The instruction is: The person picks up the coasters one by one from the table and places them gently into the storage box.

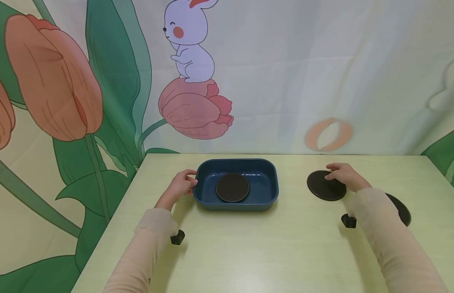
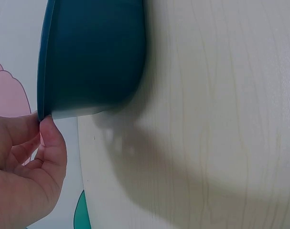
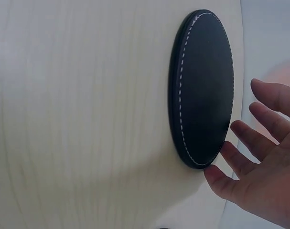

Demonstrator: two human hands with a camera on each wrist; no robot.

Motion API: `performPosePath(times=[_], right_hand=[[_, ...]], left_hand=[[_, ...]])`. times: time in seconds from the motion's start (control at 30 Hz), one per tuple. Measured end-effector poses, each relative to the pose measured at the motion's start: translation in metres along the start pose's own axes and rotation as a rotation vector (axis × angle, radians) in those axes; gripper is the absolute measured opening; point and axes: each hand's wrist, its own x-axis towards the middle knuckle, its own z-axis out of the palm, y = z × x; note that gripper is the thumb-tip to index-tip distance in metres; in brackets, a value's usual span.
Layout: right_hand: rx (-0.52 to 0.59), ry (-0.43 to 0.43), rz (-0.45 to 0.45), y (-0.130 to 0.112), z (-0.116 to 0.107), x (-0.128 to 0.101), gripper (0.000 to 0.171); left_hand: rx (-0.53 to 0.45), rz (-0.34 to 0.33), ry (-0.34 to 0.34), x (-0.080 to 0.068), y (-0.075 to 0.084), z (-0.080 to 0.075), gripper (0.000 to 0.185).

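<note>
From the head view, the left hand (image 1: 180, 185) is pinching the blue tray (image 1: 271, 173) rim, one black coaster (image 1: 232, 187) lying inside, on the worktop (image 1: 249, 252). Left wrist: tray looks like stiff, smooth plastic. Right wrist: open right hand (image 3: 264, 167) is touching a thin stitched coaster (image 3: 202, 86), probably light; lift by its edge.

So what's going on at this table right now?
A person sits at a pale table. Their left hand holds the rim of a blue tray, which has one black round coaster lying in it. Their right hand rests with open fingers at a second coaster on the table. A third disc peeks out behind the right sleeve.
</note>
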Motion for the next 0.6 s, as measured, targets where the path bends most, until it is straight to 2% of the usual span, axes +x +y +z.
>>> performPosePath(times=[0.3,0.6], right_hand=[[-0.019,0.005,-0.009,-0.0008,0.0013,-0.0058,0.059],[-0.031,0.006,0.055,0.0061,-0.0013,-0.0030,0.058]], left_hand=[[0.000,-0.001,-0.002,-0.0008,0.0003,-0.0001,0.038],[-0.005,0.002,0.001,-0.0005,0.0000,-0.0002,0.038]])
